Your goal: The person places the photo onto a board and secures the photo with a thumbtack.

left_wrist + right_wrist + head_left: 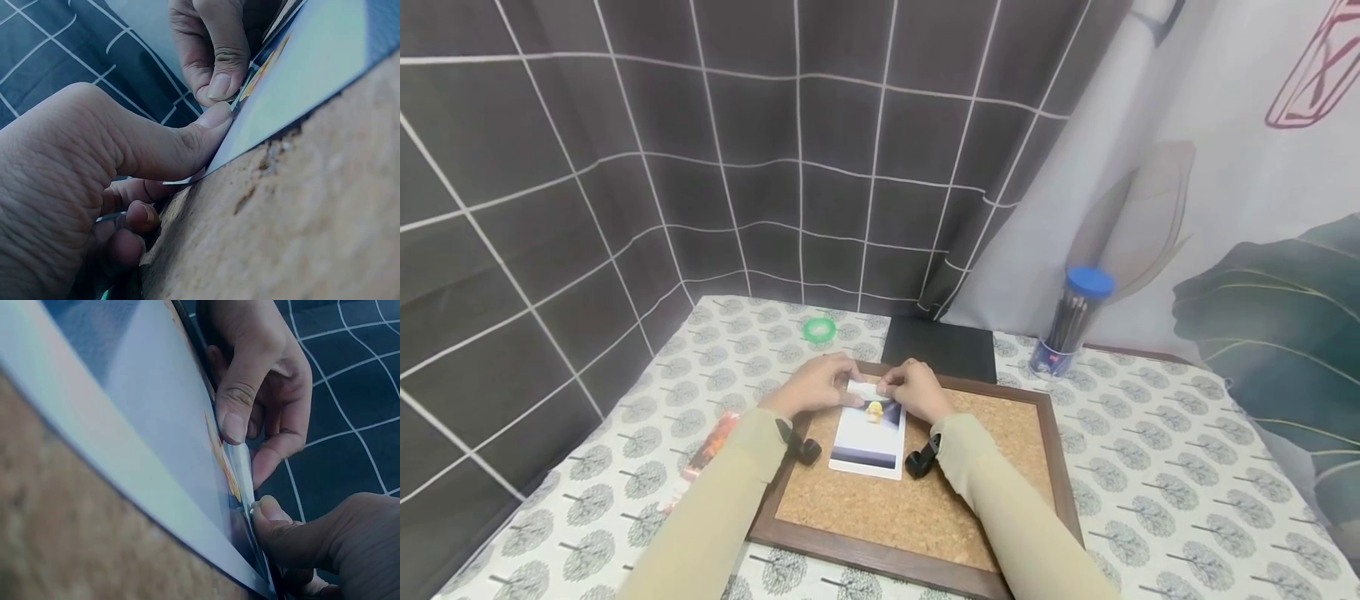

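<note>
A white-bordered rectangular card, printed with a small yellow figure and dark bands, lies upright to the viewer on a tan cork board with a brown wooden frame, toward the far edge of the board and left of its middle. The left hand is at the card's far left corner, its thumb on the printed face and its fingers curled toward the far edge, pinching the card there. The right hand meets it from the other side, thumb and fingertips clamped together at the card's far edge near a tiny whitish bit, too small to identify. The two thumbs are just beside each other. Both arms wear pale khaki sleeves, with a black wrist device at the left cuff. The board rests on a white tablecloth patterned with grey trees. Beyond it lie a green plastic ring and a flat black rectangle; to the far right stands a clear jar with a blue lid, holding dark sticks. A reddish flat packet lies beside the left sleeve. A dark grey curtain with white grid lines hangs behind.
</note>
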`<action>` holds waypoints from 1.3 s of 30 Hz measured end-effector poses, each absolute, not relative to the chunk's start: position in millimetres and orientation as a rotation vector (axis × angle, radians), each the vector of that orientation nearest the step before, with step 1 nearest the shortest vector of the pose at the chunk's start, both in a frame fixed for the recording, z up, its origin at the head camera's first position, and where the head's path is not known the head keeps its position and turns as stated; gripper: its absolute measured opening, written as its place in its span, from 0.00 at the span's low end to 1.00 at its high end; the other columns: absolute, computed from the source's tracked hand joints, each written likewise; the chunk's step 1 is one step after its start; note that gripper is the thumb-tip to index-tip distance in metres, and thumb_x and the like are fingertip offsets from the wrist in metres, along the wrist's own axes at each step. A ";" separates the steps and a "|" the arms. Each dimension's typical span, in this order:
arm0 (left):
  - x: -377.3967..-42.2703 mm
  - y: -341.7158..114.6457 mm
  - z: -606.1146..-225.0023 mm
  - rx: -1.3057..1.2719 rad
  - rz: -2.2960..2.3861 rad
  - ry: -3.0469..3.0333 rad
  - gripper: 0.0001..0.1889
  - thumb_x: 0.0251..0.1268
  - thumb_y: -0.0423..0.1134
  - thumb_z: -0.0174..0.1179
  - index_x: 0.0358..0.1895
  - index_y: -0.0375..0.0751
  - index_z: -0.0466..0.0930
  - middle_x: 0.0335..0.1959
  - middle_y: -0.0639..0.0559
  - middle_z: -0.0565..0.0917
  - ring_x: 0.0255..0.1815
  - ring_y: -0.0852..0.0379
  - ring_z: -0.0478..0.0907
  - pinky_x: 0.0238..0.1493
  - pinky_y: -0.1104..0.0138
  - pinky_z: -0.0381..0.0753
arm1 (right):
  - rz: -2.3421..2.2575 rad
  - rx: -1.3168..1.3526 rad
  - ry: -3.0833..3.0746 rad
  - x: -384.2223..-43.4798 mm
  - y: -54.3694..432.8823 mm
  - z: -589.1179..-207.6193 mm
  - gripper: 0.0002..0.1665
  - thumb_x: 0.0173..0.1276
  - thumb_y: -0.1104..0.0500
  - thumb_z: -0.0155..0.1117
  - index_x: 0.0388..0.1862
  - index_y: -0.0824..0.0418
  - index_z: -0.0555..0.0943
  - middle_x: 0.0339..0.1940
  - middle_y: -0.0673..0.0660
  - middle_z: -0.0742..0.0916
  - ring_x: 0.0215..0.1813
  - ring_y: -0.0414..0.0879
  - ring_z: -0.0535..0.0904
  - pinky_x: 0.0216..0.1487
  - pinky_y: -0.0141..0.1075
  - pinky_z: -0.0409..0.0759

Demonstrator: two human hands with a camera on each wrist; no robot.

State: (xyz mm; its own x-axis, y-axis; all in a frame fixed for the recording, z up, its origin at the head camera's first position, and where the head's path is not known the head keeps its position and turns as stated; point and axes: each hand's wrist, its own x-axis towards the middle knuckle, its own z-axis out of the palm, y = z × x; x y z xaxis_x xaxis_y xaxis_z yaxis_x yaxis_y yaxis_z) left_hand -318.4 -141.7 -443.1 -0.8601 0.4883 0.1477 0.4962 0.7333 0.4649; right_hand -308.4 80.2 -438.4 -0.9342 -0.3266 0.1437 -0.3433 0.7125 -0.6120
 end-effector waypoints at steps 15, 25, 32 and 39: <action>-320.8 -141.5 -441.7 -0.848 -0.782 -2.892 0.18 0.52 0.56 0.74 0.43 0.54 0.84 0.44 0.60 0.82 0.43 0.57 0.77 0.52 0.55 0.78 | 1.098 0.499 -2.917 -311.2 76.1 -435.1 0.05 0.65 0.60 0.72 0.32 0.60 0.90 0.35 0.53 0.89 0.41 0.47 0.81 0.50 0.44 0.79; -319.0 -140.9 -445.3 -0.829 -0.826 -2.906 0.18 0.51 0.54 0.75 0.43 0.53 0.84 0.39 0.62 0.80 0.41 0.59 0.76 0.49 0.58 0.78 | 1.153 0.438 -2.984 -307.3 74.3 -433.3 0.07 0.67 0.59 0.70 0.37 0.63 0.90 0.39 0.55 0.90 0.42 0.47 0.83 0.48 0.43 0.82; -316.5 -140.6 -448.1 -0.819 -0.826 -2.903 0.18 0.52 0.54 0.75 0.44 0.54 0.84 0.40 0.62 0.81 0.41 0.59 0.76 0.50 0.57 0.78 | 1.142 0.446 -2.992 -305.3 74.3 -434.7 0.08 0.68 0.59 0.70 0.38 0.63 0.90 0.39 0.55 0.90 0.41 0.46 0.83 0.47 0.42 0.82; -318.1 -141.7 -446.0 -0.836 -0.830 -2.890 0.19 0.52 0.54 0.75 0.44 0.53 0.84 0.43 0.60 0.82 0.42 0.56 0.77 0.52 0.55 0.78 | 1.129 0.429 -2.967 -308.5 73.7 -437.2 0.06 0.68 0.58 0.70 0.36 0.60 0.90 0.36 0.53 0.90 0.38 0.45 0.82 0.45 0.42 0.82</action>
State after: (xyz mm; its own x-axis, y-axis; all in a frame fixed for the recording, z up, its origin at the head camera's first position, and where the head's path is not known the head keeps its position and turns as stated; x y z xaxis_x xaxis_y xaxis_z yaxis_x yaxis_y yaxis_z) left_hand -318.1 -141.7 -446.0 -0.8564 0.4905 0.1613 0.5014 0.7153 0.4868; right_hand -308.5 73.7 -437.2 -0.9623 -0.2693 0.0373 -0.2260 0.7161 -0.6604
